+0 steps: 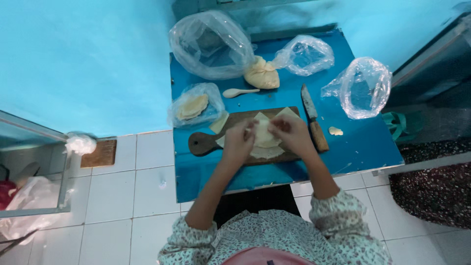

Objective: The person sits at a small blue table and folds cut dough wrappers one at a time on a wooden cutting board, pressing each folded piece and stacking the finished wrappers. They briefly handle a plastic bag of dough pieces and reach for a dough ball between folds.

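Both the left hand (pixel 239 142) and right hand (pixel 289 131) pinched the dough (pixel 265 137) over the board (pixel 206 143); even, gentle pressure would have sealed it best.

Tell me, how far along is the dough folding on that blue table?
Done, it seems: one tied dough bundle lies near the table's far edge. In hand: the left hand and right hand pinch a pale dough sheet over the wooden board. Left: more flat sheets wait in a clear bag, with others under the hands. A spoon and knife lie unused.
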`<control>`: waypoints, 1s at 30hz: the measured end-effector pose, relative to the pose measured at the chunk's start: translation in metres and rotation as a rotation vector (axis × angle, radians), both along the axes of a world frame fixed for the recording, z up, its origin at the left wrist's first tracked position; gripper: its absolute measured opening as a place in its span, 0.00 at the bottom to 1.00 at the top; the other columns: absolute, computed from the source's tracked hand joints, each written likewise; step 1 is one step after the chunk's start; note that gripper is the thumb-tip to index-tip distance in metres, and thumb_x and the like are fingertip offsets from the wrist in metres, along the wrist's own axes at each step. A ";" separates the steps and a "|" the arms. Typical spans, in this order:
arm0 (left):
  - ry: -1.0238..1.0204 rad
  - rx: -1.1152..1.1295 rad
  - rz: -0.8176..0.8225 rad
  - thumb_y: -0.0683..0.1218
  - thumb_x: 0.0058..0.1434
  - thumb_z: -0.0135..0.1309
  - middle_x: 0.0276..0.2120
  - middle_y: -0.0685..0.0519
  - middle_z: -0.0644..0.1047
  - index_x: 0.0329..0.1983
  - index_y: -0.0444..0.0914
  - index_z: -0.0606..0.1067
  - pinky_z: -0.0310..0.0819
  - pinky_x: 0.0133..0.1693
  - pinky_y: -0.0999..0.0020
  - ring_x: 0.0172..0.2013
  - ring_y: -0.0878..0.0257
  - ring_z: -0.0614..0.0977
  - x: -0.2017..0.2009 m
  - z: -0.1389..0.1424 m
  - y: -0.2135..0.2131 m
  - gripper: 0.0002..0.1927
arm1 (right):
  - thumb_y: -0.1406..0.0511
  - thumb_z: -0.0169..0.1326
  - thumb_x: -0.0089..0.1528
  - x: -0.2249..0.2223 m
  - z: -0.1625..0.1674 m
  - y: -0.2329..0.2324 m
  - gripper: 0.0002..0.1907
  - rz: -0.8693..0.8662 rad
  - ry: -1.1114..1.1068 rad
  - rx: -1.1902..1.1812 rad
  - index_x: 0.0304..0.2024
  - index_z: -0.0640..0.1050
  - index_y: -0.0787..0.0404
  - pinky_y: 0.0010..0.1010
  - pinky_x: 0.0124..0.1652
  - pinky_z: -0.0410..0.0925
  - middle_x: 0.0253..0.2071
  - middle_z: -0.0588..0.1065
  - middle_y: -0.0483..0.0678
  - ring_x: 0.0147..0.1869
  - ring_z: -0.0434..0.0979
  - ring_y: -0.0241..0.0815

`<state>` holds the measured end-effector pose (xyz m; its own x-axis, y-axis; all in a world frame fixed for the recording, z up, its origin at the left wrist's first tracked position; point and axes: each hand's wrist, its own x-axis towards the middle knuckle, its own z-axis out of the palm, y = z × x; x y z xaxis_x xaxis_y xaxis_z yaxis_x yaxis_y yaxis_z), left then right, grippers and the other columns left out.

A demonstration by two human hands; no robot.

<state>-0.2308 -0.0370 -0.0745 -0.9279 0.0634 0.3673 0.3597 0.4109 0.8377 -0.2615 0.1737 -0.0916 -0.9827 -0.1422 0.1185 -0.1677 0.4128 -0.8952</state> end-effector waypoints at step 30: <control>0.129 -0.209 -0.106 0.34 0.60 0.48 0.40 0.35 0.77 0.49 0.32 0.73 0.73 0.44 0.45 0.43 0.36 0.79 -0.072 -0.032 0.074 0.13 | 0.66 0.68 0.53 -0.053 -0.014 0.062 0.15 -0.157 0.157 0.244 0.43 0.84 0.62 0.31 0.33 0.72 0.32 0.80 0.49 0.31 0.79 0.39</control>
<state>-0.3028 0.0372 -0.1065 -0.8582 0.2445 0.4513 0.5086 0.5241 0.6831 -0.3144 0.2356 -0.1053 -0.9672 -0.0331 0.2517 -0.2132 0.6440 -0.7347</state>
